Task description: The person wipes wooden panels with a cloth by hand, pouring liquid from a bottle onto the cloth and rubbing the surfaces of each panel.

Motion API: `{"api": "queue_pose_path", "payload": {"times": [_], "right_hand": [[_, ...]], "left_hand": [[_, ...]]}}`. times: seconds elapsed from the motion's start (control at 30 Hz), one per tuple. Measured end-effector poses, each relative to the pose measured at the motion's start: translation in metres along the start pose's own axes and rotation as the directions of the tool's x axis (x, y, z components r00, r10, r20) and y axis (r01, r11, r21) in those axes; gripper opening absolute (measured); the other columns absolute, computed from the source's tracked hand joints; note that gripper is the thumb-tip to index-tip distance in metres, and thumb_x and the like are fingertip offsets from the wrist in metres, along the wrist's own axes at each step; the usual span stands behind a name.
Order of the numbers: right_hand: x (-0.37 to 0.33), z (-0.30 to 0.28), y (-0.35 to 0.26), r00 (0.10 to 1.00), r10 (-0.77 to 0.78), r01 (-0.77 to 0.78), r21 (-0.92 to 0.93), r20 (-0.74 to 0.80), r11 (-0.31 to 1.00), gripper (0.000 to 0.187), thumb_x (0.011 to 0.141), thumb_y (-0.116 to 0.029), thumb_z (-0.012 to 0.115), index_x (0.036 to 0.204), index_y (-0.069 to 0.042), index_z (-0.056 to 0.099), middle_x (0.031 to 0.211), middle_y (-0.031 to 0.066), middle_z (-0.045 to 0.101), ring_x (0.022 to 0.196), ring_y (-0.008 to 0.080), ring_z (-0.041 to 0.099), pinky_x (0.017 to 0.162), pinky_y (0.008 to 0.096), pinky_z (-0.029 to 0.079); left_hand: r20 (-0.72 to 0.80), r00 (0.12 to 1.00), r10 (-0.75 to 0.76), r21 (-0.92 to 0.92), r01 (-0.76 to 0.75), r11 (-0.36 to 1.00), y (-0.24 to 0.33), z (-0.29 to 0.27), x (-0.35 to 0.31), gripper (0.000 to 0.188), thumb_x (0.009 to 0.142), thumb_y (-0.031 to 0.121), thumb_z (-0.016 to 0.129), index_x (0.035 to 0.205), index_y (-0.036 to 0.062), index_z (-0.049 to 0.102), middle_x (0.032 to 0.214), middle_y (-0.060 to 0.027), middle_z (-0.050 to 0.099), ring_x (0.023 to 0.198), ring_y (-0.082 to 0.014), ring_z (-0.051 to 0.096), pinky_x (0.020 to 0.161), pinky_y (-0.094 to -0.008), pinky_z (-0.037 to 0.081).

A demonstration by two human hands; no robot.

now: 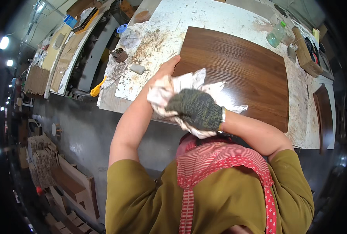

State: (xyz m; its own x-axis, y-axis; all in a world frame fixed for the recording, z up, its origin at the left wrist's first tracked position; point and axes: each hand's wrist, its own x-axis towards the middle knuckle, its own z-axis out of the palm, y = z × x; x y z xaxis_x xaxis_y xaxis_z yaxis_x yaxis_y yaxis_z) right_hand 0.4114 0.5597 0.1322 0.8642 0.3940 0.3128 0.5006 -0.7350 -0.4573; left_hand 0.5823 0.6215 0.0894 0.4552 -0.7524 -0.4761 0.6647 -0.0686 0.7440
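A dark brown wood-grain panel (235, 66) lies flat on the white, stained worktable. My bare left hand (170, 67) holds the panel at its left edge, with most of the fingers hidden. Over the panel's near left corner is my right hand (196, 109), in a dark green knitted glove. It is closed on a crumpled white cloth (160, 95), whose loose ends spread over the panel's surface and hang past its near edge. The cloth also touches my left forearm.
Left of the panel are a grey-white block (137, 69), a dark brown cup (119, 55) and a clear blue-topped bottle (128, 37). A green-capped bottle (276, 35) and a wooden box (306, 54) stand at the right. Stacked boards (74, 185) sit on the floor at lower left.
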Motion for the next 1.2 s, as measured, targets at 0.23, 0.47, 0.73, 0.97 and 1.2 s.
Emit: {"api": "queue_pose_path", "payload": {"times": [0.23, 0.47, 0.73, 0.97, 1.2], "right_hand": [[-0.06, -0.037, 0.09, 0.571, 0.605, -0.655, 0.135, -0.556, 0.743, 0.025, 0.088, -0.021, 0.048, 0.106, -0.006, 0.058, 0.092, 0.0053, 0.063, 0.09, 0.021, 0.059, 0.082, 0.0373, 0.045], [-0.129, -0.102, 0.005, 0.838, 0.415, -0.403, 0.111, -0.353, 0.908, 0.057, 0.081, -0.034, 0.064, 0.125, -0.002, 0.048, 0.122, 0.018, 0.053, 0.113, 0.0301, 0.052, 0.097, 0.0378, 0.04], [-0.541, -0.168, 0.003, -0.528, 0.524, -0.584, 0.734, -0.668, 0.347, 0.03, 0.088, -0.018, 0.054, 0.117, -0.009, 0.057, 0.087, 0.0028, 0.059, 0.069, 0.0087, 0.051, 0.061, 0.0256, 0.047], [-0.945, -0.114, -0.031, -0.143, 0.316, -0.904, -0.006, -0.938, -0.426, 0.04, 0.087, -0.021, 0.054, 0.124, -0.007, 0.052, 0.12, 0.024, 0.053, 0.09, 0.038, 0.059, 0.077, 0.0381, 0.049], [-0.919, -0.171, 0.011, -0.912, 0.365, -0.194, 0.981, -0.188, 0.02, 0.062, 0.079, -0.048, 0.062, 0.123, -0.006, 0.049, 0.108, 0.0106, 0.056, 0.083, 0.0256, 0.057, 0.058, 0.0377, 0.049]], "left_hand": [[0.084, 0.944, 0.32, 0.508, -0.317, 0.801, -0.005, -0.017, 0.016, 0.051, 0.095, 0.035, 0.043, 0.131, -0.0014, 0.042, 0.131, -0.012, 0.046, 0.122, -0.0205, 0.04, 0.103, -0.0314, 0.029], [0.721, 0.582, 0.376, 0.69, -0.654, -0.311, -0.004, 0.095, -0.028, 0.049, 0.081, -0.003, 0.04, 0.129, 0.0035, 0.046, 0.136, -0.0197, 0.041, 0.128, -0.0361, 0.035, 0.108, -0.041, 0.025], [0.513, 0.828, 0.229, 0.849, -0.449, -0.278, 0.076, 0.165, -0.023, 0.035, 0.087, 0.001, 0.046, 0.121, 0.0042, 0.054, 0.13, -0.0162, 0.049, 0.124, -0.03, 0.043, 0.102, -0.0365, 0.033], [0.702, 0.709, 0.063, 0.707, -0.705, 0.059, -0.035, 0.44, 0.042, 0.037, 0.09, 0.004, 0.047, 0.127, 0.0009, 0.048, 0.117, -0.0115, 0.059, 0.11, -0.0196, 0.054, 0.096, -0.0324, 0.039], [0.834, 0.494, -0.246, 0.532, -0.839, 0.116, -0.231, 0.62, 0.17, 0.042, 0.09, 0.016, 0.051, 0.129, 0.0021, 0.046, 0.121, -0.0124, 0.057, 0.112, -0.022, 0.054, 0.096, -0.033, 0.041]]}}
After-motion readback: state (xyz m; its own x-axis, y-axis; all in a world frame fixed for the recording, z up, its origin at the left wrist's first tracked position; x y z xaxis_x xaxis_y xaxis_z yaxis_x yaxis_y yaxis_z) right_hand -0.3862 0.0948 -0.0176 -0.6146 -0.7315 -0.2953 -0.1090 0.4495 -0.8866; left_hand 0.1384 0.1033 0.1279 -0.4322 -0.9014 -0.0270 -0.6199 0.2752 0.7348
